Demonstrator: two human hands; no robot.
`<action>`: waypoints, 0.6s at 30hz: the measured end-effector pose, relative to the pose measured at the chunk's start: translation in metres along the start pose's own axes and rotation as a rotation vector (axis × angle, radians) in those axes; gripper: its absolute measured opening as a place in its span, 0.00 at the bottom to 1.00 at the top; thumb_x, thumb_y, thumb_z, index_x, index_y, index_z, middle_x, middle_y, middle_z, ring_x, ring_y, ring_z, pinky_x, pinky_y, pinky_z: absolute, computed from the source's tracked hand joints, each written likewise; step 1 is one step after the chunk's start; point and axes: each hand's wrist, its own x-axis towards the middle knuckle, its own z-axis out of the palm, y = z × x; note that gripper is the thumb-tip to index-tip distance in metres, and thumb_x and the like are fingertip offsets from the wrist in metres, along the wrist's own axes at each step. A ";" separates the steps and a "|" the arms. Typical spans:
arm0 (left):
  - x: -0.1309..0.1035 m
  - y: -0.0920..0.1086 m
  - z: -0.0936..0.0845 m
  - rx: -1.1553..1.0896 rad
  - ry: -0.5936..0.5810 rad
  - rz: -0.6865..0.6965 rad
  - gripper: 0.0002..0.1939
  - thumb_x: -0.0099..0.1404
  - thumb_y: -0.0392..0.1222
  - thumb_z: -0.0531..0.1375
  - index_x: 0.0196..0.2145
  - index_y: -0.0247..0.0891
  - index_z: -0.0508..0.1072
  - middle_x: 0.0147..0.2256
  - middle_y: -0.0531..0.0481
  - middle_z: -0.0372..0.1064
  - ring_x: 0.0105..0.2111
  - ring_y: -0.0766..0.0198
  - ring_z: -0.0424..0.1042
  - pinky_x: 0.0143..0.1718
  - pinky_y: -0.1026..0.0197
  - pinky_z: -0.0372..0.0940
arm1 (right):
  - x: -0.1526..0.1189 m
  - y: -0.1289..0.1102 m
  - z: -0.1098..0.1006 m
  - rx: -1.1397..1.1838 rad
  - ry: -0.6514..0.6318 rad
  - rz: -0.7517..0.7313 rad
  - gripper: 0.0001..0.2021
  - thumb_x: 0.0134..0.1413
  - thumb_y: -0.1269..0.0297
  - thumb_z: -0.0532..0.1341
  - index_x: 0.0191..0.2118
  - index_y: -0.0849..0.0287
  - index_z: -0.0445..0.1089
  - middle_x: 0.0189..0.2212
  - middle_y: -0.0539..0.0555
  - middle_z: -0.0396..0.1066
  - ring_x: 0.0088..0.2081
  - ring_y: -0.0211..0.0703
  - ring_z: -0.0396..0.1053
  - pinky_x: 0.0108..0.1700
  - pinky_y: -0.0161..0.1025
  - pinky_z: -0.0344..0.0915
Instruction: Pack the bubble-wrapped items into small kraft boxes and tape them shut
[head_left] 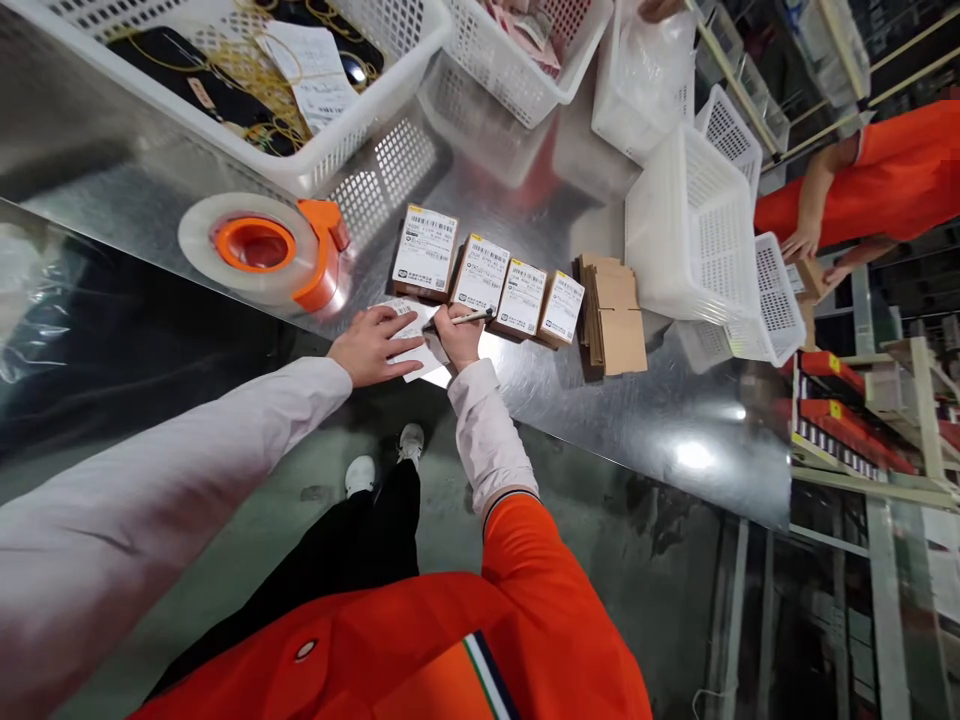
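Observation:
My left hand (379,346) lies flat with its fingers spread on a white printed slip (407,362) at the table's front edge. Closed around a pen (472,316), my right hand (458,338) rests at the slip's right side; the pen's writing tip is hidden by the hand. Just beyond the hands stand several small cardboard boxes in a row, each with a white shipping label on top, among them the leftmost box (425,250) and the rightmost box (562,308). To their right is a stack of flat folded cartons (615,315).
A tape dispenser (319,255) with a large clear roll sits at the left on the metal table (645,420). White plastic baskets line the back, one basket (300,170) holding papers and dark packages. At the right, a person in orange (892,185) handles a box by stacked baskets.

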 end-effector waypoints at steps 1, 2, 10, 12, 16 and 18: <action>0.000 0.000 0.001 -0.002 0.006 -0.002 0.23 0.72 0.63 0.64 0.50 0.44 0.88 0.67 0.34 0.75 0.64 0.35 0.67 0.63 0.31 0.61 | 0.000 0.001 0.001 -0.006 0.010 0.000 0.28 0.70 0.65 0.62 0.19 0.51 0.50 0.16 0.42 0.52 0.23 0.37 0.61 0.33 0.35 0.64; 0.000 -0.001 0.001 -0.004 0.009 -0.003 0.23 0.72 0.63 0.65 0.50 0.46 0.88 0.67 0.35 0.75 0.64 0.35 0.67 0.63 0.31 0.61 | 0.000 0.001 0.001 -0.006 0.012 -0.005 0.28 0.70 0.64 0.62 0.19 0.51 0.50 0.16 0.42 0.53 0.23 0.37 0.62 0.33 0.35 0.64; -0.001 -0.001 0.000 0.021 -0.007 0.001 0.24 0.74 0.61 0.64 0.54 0.41 0.88 0.67 0.33 0.74 0.64 0.38 0.67 0.66 0.34 0.59 | 0.001 0.000 0.001 -0.015 0.035 0.011 0.26 0.70 0.63 0.60 0.19 0.51 0.52 0.17 0.43 0.52 0.24 0.38 0.62 0.35 0.36 0.64; 0.000 -0.001 -0.001 0.026 -0.025 -0.001 0.23 0.74 0.60 0.65 0.53 0.43 0.88 0.68 0.34 0.74 0.65 0.37 0.67 0.65 0.34 0.59 | 0.001 -0.002 0.001 -0.003 0.033 0.030 0.26 0.68 0.64 0.61 0.19 0.51 0.52 0.16 0.42 0.51 0.24 0.38 0.62 0.35 0.36 0.64; 0.001 0.001 -0.005 0.014 -0.074 -0.037 0.23 0.73 0.61 0.66 0.55 0.45 0.88 0.69 0.37 0.73 0.67 0.37 0.66 0.67 0.35 0.59 | -0.001 0.001 0.001 0.102 0.019 0.132 0.26 0.66 0.66 0.63 0.19 0.51 0.51 0.17 0.42 0.51 0.25 0.37 0.61 0.36 0.35 0.65; 0.001 0.003 -0.009 0.045 -0.117 -0.038 0.28 0.69 0.64 0.68 0.58 0.44 0.87 0.71 0.35 0.70 0.68 0.33 0.64 0.67 0.33 0.59 | -0.004 0.005 0.000 0.181 0.040 0.257 0.24 0.66 0.66 0.63 0.21 0.50 0.51 0.18 0.42 0.51 0.25 0.37 0.61 0.35 0.35 0.66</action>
